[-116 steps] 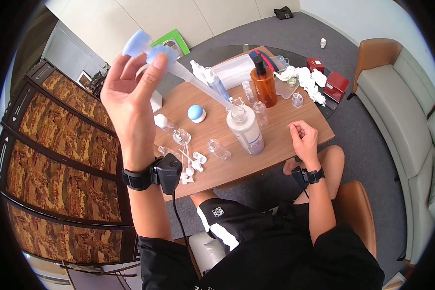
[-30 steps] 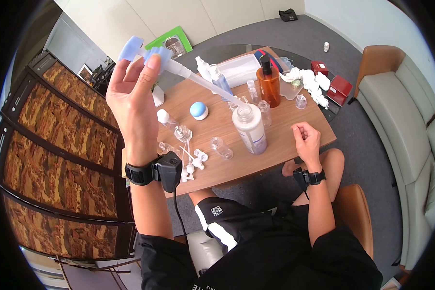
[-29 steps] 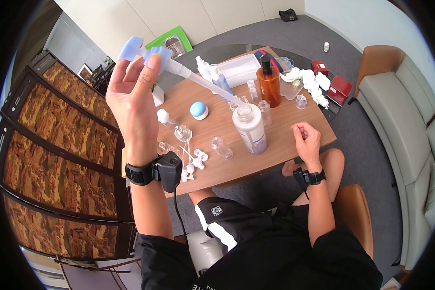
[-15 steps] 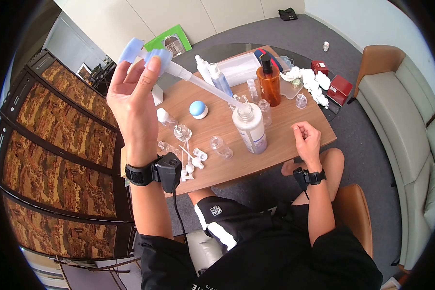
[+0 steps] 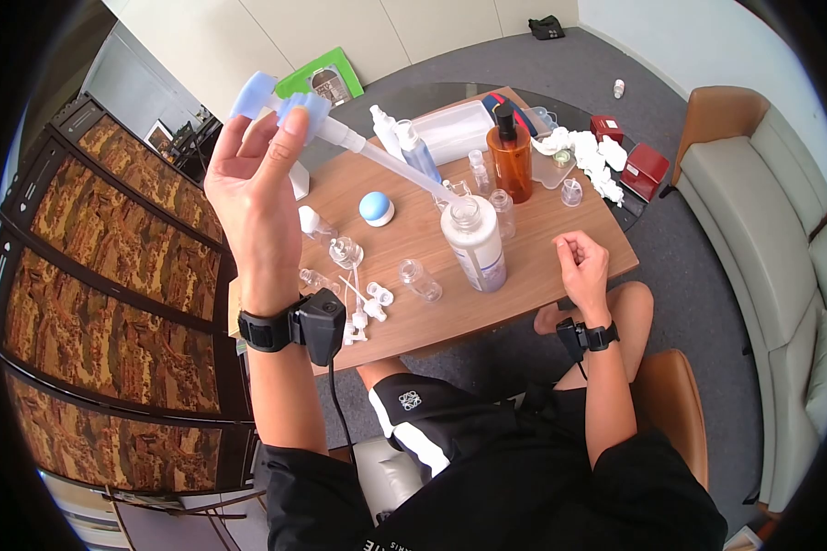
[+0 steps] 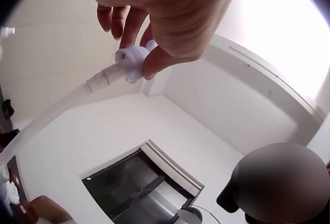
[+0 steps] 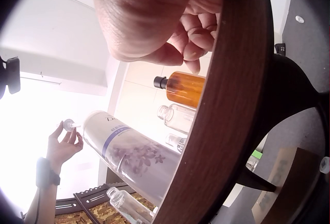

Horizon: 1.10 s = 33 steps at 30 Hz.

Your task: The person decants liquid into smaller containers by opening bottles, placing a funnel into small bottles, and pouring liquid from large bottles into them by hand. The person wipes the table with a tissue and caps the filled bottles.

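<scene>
Left hand [image 5: 256, 195] pinched pump [image 5: 316, 107], tube [image 5: 400, 166] slanting down toward uncapped bottle [image 5: 477, 255]. Right hand [image 5: 583, 262] hung near table [image 5: 537, 271] edge, fingers loosely curled, grasping nothing.

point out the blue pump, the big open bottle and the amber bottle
Blue pump [image 5: 345, 137]: head view, upper part of its tube
Open bottle [image 5: 475, 244]: head view, middle of its body
Amber bottle [image 5: 512, 165]: head view, middle of its body

We hold our left hand [image 5: 259, 197] raised high by the left edge of the table [image 5: 533, 248], thumb and fingers pinching. Our right hand [image 5: 583, 264], loosely curled, hovers at the near edge, close to the right corner.
</scene>
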Tool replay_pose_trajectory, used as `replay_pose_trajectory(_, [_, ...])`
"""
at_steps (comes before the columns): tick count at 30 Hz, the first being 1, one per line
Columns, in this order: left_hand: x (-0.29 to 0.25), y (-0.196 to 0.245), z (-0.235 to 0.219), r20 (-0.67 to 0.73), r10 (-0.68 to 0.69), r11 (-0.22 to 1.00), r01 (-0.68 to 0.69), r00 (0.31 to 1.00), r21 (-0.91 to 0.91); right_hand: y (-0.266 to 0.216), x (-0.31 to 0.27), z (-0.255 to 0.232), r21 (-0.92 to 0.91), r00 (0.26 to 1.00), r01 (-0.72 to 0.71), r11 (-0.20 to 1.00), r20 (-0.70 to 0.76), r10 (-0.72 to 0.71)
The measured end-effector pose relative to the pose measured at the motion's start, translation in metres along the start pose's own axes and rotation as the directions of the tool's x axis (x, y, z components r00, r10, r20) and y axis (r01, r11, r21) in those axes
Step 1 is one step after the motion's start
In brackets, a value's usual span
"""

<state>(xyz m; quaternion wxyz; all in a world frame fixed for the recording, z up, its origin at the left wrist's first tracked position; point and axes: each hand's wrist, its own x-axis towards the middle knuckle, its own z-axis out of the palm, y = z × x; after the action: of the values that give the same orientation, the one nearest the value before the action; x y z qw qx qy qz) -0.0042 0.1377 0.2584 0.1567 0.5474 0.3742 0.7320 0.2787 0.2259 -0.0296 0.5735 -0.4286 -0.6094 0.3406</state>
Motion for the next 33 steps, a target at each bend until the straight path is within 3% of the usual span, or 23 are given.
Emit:
replay_pose_trajectory(10, [0.0,-0.009,-0.012,-0.002,-0.002,0.999,0.002,1.0,-0.042,0.002,0.0,0.001,0.019,1.0,-0.007,1.0,0.008,0.007])
replay_pose_trajectory(12, [-0.001,-0.012,-0.016,-0.067,-0.064,0.985,0.052,0.996,-0.165,0.01,-0.002,-0.001,0.035,1.0,0.002,0.999,0.006,-0.002])
replay_pose_trajectory(14, [-0.001,-0.022,-0.024,-0.113,-0.049,0.97,0.021,0.992,-0.242,0.014,-0.002,-0.002,0.092,1.0,-0.009,0.996,0.019,0.008])
replay_pose_trajectory(16, [-0.005,-0.029,-0.036,-0.167,-0.013,0.954,-0.038,0.986,-0.297,0.014,0.001,-0.003,0.008,0.999,-0.004,1.0,0.038,0.004])
replay_pose_trajectory(18, [-0.013,-0.023,-0.032,-0.359,-0.014,0.953,-0.096,0.933,-0.288,0.034,0.004,-0.007,0.031,0.996,-0.018,0.999,0.089,0.016])
replay_pose_trajectory(24, [-0.027,-0.022,-0.089,-0.649,0.012,0.95,-0.21,0.761,-0.229,0.03,0.004,-0.012,-0.002,0.991,-0.022,1.0,0.134,0.022])
replay_pose_trajectory(28, [-0.034,-0.03,-0.152,-0.774,0.085,0.967,-0.24,0.628,-0.088,0.034,0.005,-0.012,-0.054,0.992,0.006,0.999,0.127,0.001])
replay_pose_trajectory(33, [-0.062,-0.034,-0.231,-0.8,0.147,0.984,-0.17,0.582,0.058,0.034,0.005,-0.015,-0.101,0.99,0.003,0.995,0.14,0.011])
